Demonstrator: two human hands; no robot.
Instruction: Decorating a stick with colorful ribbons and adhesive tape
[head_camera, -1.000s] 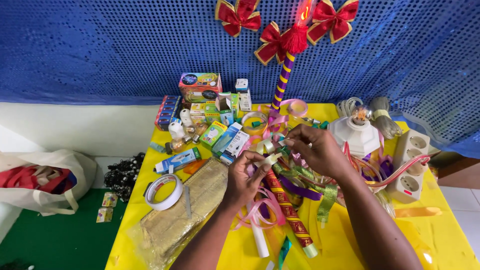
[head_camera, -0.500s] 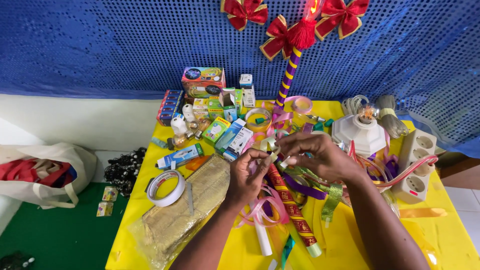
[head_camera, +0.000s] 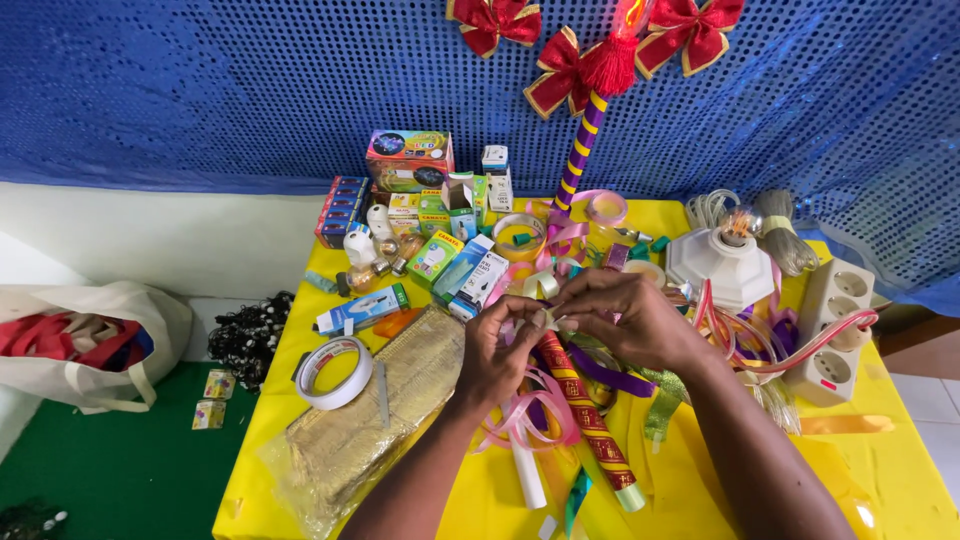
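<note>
Nearest the viewer, both forearms reach out over the yellow table (head_camera: 900, 480). The left hand (head_camera: 497, 350) and right hand (head_camera: 625, 320) meet fingertip to fingertip, each pinching a small piece of pale ribbon (head_camera: 547, 318) between thumb and fingers, so both are closed on it. The step in hand looks like folding or looping that ribbon; the next move would call for a steady pinch on one side while the other side turns the strip. The piece is short and partly hidden, and its long axis seems to run side to side between the two hands.

Just under the hands lies a red-and-gold wrapped tube (head_camera: 590, 425), its length running from the hands down toward the viewer, among loose pink ribbons (head_camera: 525, 420). Left of the left hand sit a tape roll (head_camera: 335, 373) and a bagged woven mat (head_camera: 375, 420). Beyond the hands stand small boxes (head_camera: 440, 215), a striped pole with red bows (head_camera: 580, 150), and, past the right hand, a white lamp base (head_camera: 725, 265) and a power strip (head_camera: 835, 330).
</note>
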